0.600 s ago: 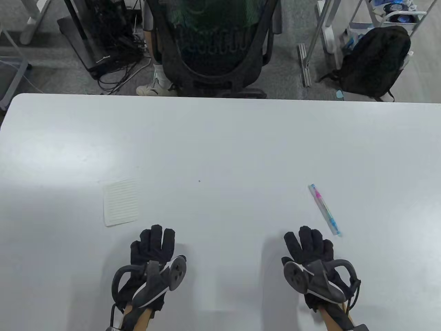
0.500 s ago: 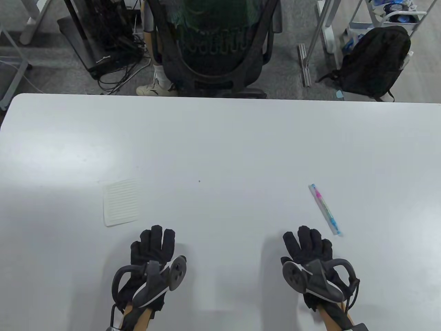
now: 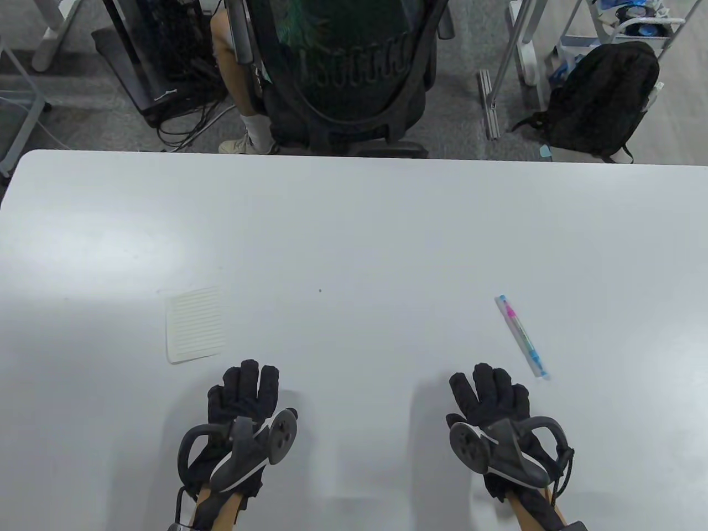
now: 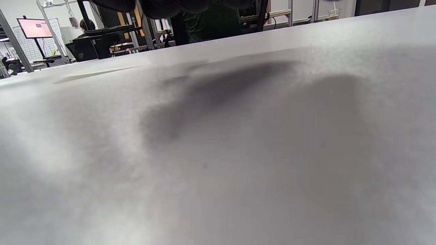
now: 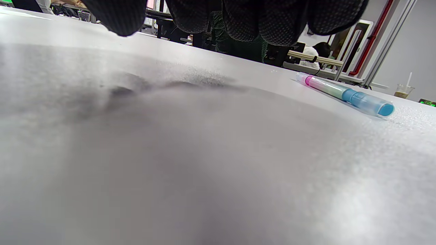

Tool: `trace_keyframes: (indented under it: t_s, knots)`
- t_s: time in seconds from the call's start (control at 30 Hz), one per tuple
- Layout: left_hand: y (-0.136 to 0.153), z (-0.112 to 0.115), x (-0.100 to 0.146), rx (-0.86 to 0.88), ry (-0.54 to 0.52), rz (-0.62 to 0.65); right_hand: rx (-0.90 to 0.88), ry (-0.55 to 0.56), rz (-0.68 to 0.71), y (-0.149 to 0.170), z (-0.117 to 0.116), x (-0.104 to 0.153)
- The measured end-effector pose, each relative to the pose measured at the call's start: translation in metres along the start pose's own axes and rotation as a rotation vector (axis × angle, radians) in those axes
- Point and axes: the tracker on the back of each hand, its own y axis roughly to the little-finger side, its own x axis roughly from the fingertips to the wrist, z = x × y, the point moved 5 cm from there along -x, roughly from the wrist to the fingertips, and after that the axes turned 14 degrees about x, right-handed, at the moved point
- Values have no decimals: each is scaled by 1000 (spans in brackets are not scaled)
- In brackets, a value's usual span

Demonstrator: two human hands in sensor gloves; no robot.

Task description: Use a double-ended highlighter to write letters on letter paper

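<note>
Both gloved hands are lying palm down at the near edge of the white table, fingers extended and slightly spread, gripping nothing. The left hand is sitting at roughly 7 o'clock from the table centre, and the right hand at roughly 5 o'clock; each is carrying a grey tracker strapped across its back. In the right wrist view, the fingertips are hanging just above the table surface, and whether they are touching it cannot be told. The double-ended highlighter is lying flat on the table at about 1 o'clock from the right hand, just beyond its fingertips and not touching them; its blue end is pointing toward the hand and its pink end is pointing away. The letter paper is lying flat at about 11 o'clock from the left hand, near its fingers but apart from them, showing ruled lines. Paper and highlighter are sitting well apart from each other. Beyond the far table edge, a black mesh office chair is standing at 12 o'clock, and a black backpack is resting on the floor at about 2 o'clock.
</note>
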Motion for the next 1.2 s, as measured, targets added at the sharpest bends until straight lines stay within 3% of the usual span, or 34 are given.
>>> trace_keyframes:
  t_s: [0.53, 0.77, 1.0, 1.2]
  knots:
    - [0, -4, -3, -6, -17, -5, 6, -2, -24, 7, 10, -19]
    - [-3, -5, -6, -9, -16, 2, 13, 9, -130, 52, 15, -32]
    - [-6, -4, -11, -9, -7, 6, 49, -106, -286, 97, -16, -43]
    - [-7, -3, -17, -12, -1, 11, 23, -194, -361, 112, -41, -47]
